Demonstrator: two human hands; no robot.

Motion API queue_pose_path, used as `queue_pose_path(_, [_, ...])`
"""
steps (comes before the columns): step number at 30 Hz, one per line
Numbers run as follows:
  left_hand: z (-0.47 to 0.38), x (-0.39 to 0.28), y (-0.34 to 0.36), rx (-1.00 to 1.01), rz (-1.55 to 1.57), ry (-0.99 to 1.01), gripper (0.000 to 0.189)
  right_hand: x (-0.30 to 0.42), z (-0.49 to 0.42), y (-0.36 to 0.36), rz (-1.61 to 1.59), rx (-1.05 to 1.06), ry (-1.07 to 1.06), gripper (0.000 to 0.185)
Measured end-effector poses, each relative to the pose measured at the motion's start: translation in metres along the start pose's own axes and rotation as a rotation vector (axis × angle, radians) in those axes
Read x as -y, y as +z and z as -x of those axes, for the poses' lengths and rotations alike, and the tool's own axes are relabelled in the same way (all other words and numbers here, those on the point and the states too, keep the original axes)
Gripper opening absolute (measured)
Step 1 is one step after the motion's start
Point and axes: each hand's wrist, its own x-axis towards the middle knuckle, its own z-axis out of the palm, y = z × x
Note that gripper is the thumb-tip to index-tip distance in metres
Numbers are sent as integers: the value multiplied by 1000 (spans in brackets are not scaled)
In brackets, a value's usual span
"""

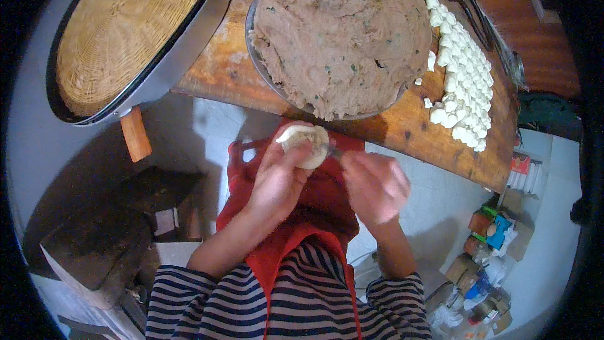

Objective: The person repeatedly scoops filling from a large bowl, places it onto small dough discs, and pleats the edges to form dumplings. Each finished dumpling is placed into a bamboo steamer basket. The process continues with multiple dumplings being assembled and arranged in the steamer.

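My left hand (276, 189) cups a round, flat dough wrapper (320, 153), its thumb pressed on the face of the wrapper. Some pale filling seems to lie under the thumb, but the patch is blurred. Close by on the right, my right hand (377, 186) grips a small thin tool (335, 150) whose tip meets the wrapper's edge; motion blur hides its exact kind. Just beyond both hands, a wide metal bowl (249, 40) is heaped with minced filling (339, 33) flecked with green. Many small dough pieces (465, 85) lie massed to the bowl's right.
The wooden table (212, 68) ends just past my hands. At upper left, a round woven tray (132, 28) sits on a large metal pan (188, 42) with a wooden handle (136, 134). Boxes and packaging (486, 255) clutter the floor at right. A dark box-shaped object (99, 231) stands lower left.
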Motion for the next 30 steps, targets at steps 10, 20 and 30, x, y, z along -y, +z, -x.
queue_pose_path(10, [-1, -6, -6, 148, 96, -7, 29, -17, -72, -19, 96, 73, 65, 36])
queue_pose_path(20, [19, 8, 6, 185, 26, 41, 34, 27, 41, 12, -723, 277, 1029, 16])
queue_pose_path(30, [18, -9, -12, 167, -745, 97, 37, 25, 39, -1, -602, 129, 823, 12])
